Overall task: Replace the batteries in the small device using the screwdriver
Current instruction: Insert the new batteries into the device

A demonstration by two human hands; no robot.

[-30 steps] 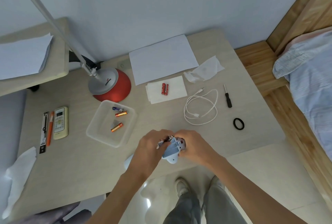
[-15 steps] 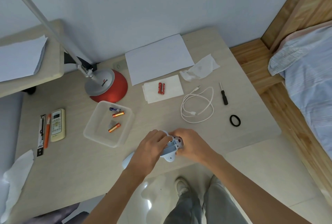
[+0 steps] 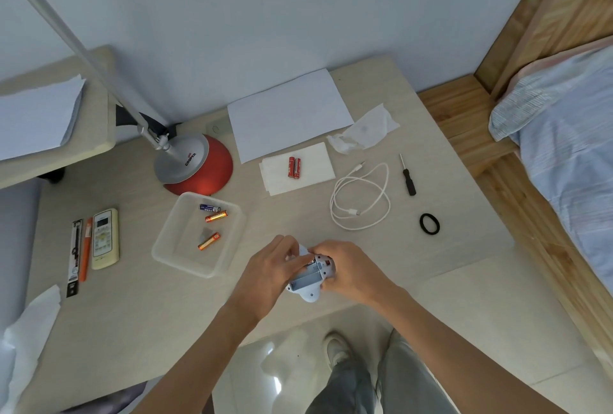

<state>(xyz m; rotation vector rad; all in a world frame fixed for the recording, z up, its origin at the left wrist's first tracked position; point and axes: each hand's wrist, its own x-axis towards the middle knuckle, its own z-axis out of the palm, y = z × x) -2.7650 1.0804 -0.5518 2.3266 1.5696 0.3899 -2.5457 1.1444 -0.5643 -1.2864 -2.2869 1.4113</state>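
Shifted since half a second ago: the fingers of the left hand [image 3: 270, 269] are now sitting at the far end of the small device [image 3: 310, 281], off the compartment they were covering. The grey compartment is facing up, uncovered. The left hand is pinching the device's far end; the right hand [image 3: 353, 272] is gripping its right side, fingers curled round it. Both are holding it just above the middle of the near edge of the desk [image 3: 398, 247]. The device is showing pale blue, rounded at its near end, with a small red mark toward the far end.

Writing: "COOPER" is showing on the grey-and-red lamp base [image 3: 194, 165] toward the far left corner. Battery print is too small to read.

Around:
- Two red batteries [image 3: 294, 167] are lying side by side on a folded tissue [image 3: 311, 178], with a white sheet [image 3: 288, 113] at the far edge behind.
- A clear tray [image 3: 175, 247], left of the hands, is holding one blue battery [image 3: 209, 208] and two orange batteries [image 3: 216, 215].
- The screwdriver [image 3: 407, 176] is lying untouched toward the right edge, between a coiled white cable [image 3: 361, 201] and that edge, with a black ring [image 3: 429, 223] nearer.
- A remote [image 3: 105, 238] is lying by the left edge.
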